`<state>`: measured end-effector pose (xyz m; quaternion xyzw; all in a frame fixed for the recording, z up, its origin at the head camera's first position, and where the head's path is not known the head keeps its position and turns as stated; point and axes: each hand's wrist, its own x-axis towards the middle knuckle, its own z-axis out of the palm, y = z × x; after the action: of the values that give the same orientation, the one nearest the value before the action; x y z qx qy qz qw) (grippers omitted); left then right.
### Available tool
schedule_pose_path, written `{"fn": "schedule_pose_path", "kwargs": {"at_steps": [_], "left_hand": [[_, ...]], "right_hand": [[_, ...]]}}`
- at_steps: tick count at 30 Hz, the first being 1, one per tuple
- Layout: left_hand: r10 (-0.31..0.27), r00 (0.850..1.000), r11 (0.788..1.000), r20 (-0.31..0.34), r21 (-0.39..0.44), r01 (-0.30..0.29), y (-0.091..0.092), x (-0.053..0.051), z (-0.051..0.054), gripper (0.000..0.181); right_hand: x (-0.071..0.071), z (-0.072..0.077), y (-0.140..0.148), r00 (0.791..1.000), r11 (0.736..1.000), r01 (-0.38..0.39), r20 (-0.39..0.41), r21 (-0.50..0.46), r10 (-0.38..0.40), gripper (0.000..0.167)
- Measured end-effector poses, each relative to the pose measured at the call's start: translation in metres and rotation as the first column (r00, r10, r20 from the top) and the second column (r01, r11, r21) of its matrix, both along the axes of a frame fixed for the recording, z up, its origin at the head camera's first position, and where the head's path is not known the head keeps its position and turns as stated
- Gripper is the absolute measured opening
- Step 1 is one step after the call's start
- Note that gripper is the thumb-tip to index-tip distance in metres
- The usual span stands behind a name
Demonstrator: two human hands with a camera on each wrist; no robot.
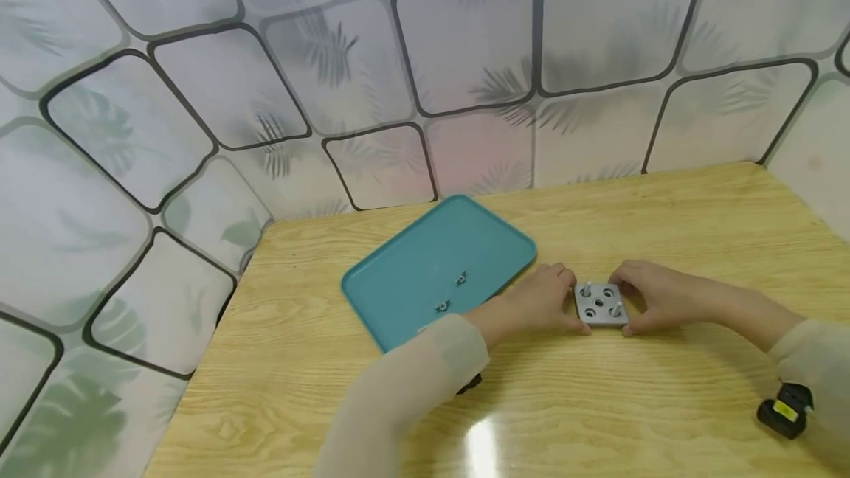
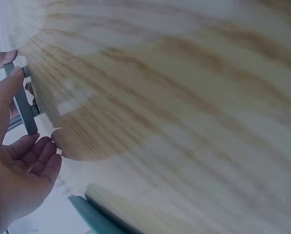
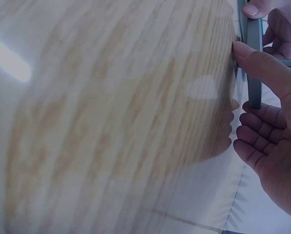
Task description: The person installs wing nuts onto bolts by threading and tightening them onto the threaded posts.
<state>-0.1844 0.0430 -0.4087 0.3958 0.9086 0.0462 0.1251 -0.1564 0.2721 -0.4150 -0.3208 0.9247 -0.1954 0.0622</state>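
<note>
Between my two hands is a square grey metal plate (image 1: 600, 317) with several round holes. Two bolts (image 1: 586, 290) stick up through it at opposite corners. At its left side my left hand (image 1: 539, 296) holds the plate between thumb and fingers, and my right hand (image 1: 659, 296) holds the right side likewise. In the left wrist view the bolt heads (image 2: 35, 109) show under the plate's edge (image 2: 22, 100), close to the tabletop. The right wrist view shows the plate edge-on (image 3: 254, 63), with a threaded bolt end (image 3: 287, 63) beyond it.
A teal tray (image 1: 405, 271) lies to the left, partly behind my left forearm. On it are two small metal wing nuts (image 1: 461, 278), set apart. The wooden table (image 1: 279, 375) meets a patterned curtain or wall covering (image 1: 471, 35) at the back.
</note>
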Motion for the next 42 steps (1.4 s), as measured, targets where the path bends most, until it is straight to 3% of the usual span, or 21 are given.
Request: {"fn": "schedule_pose_path", "kwargs": {"at_steps": [12, 27, 42], "left_hand": [[-0.018, 1.0, 0.999, -0.012, -0.029, 0.018, -0.014, 0.008, 0.002, 0.072], [-0.012, 1.0, 1.0, 0.016, 0.027, 0.012, -0.032, 0.014, -0.001, 0.07], [-0.009, 1.0, 0.999, -0.001, 0.052, 0.009, -0.053, 0.022, -0.005, 0.065]], "right_hand": [[0.005, 0.0, -0.012, 0.999, 0.999, -0.041, -0.008, -0.007, 0.04, 0.061], [0.008, 0.001, -0.03, 0.998, 0.998, -0.061, -0.009, 0.003, 0.062, 0.059], [0.015, 0.003, -0.051, 0.998, 0.998, -0.056, 0.024, 0.032, 0.055, 0.059]]}}
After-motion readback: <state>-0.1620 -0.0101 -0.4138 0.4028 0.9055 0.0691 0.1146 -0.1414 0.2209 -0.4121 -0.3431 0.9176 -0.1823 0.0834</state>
